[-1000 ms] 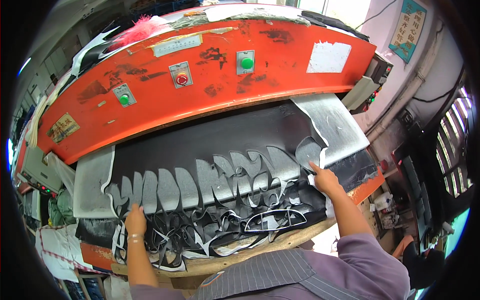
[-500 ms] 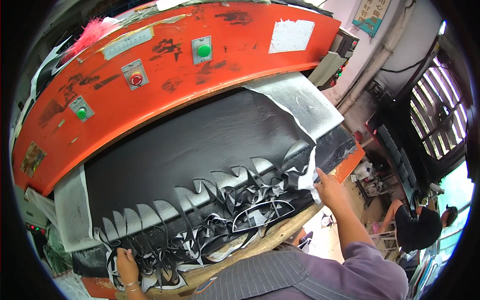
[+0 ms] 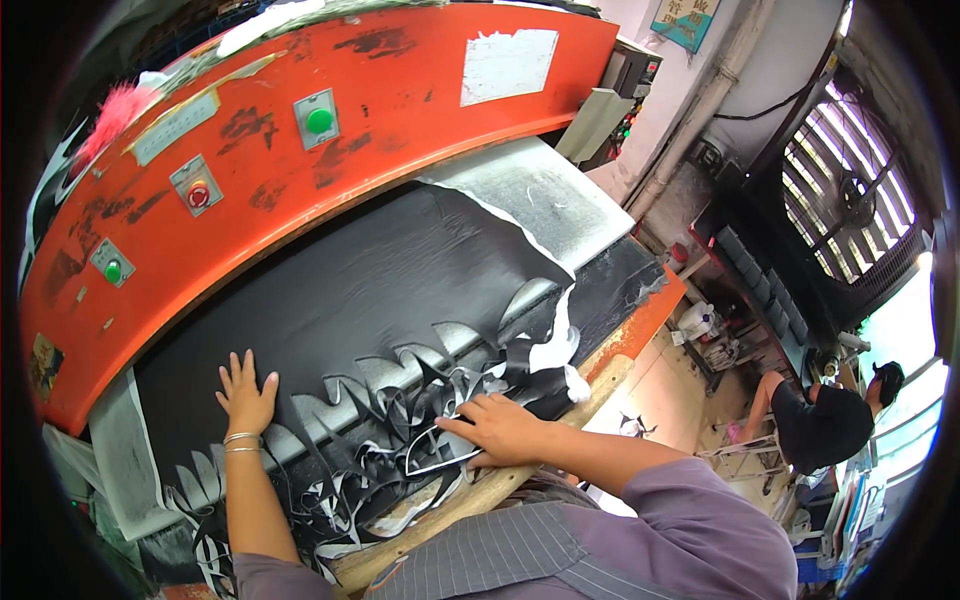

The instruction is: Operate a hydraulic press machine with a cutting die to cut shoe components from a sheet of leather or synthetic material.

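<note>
A black leather-like sheet (image 3: 340, 270) with a pale backing lies on the press bed, its near edge cut into pointed strips. My left hand (image 3: 248, 400) rests flat on the sheet's left part, fingers spread, holding nothing. Close to the near edge, my right hand (image 3: 500, 430) is closed on a half-round metal cutting die (image 3: 440, 464), covering much of it. Black and white offcut strips (image 3: 365, 480) lie tangled around the die and along the front of the bed.
The orange press beam (image 3: 400, 85) spans the far side, carrying green buttons (image 3: 319, 121) and a red one (image 3: 198, 194). A wooden rail (image 3: 520, 484) edges the bed in front of me. Another person (image 3: 825, 425) sits at the far right, near a large fan (image 3: 855, 190).
My left hand has left the strips at the near-left edge and moved up onto the sheet. My right hand has let go of the white-backed edge and moved left onto the die.
</note>
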Available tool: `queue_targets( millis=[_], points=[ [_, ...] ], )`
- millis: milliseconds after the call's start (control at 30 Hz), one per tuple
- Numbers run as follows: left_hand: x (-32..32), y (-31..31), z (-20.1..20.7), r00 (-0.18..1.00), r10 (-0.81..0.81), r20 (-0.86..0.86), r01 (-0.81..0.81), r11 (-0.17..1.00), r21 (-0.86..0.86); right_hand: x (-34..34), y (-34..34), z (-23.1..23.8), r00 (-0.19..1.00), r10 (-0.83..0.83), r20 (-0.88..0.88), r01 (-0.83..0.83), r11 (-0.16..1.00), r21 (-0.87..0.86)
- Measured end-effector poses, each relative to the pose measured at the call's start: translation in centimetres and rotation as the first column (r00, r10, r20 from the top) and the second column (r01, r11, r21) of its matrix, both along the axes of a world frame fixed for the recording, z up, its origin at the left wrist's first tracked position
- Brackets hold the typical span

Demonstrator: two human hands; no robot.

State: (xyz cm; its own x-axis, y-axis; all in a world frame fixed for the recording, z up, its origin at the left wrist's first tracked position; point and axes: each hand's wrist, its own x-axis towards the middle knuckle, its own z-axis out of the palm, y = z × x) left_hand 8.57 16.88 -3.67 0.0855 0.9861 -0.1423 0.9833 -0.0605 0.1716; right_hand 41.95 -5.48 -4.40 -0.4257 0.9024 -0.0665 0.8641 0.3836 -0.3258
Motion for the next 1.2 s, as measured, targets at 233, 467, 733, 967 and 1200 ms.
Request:
queue_targets(
  millis=[233,467,733,967,1200],
  points=[
    [14.1,-0.2,1.0,0.986,-0.168,0.011,0.168,0.977,-0.13,7.7,0.3,5.2,0.95,0.102,-0.294,-0.087,0.994,0.063],
    [29.8,-6.9,-2.0,0.779,-0.627,0.018,0.624,0.777,0.082,20.7,4.8,7.3,0.931,-0.339,-0.135,0.363,0.894,0.262],
    [26.6,-15.0,-0.2,0.506,-0.481,0.716,0.353,0.873,0.338,16.4,14.3,4.5,0.985,0.103,-0.14,-0.076,0.98,0.185],
    [23.0,-15.7,-2.5,0.738,-0.135,0.661,-0.079,0.956,0.283,20.2,13.1,0.5,0.96,0.041,-0.276,0.046,0.952,0.303],
    [24.2,-16.5,-3.5,0.824,-0.271,0.497,0.09,0.93,0.358,21.5,10.3,-3.2,0.889,-0.222,-0.4,0.368,0.866,0.337]
  ],
)
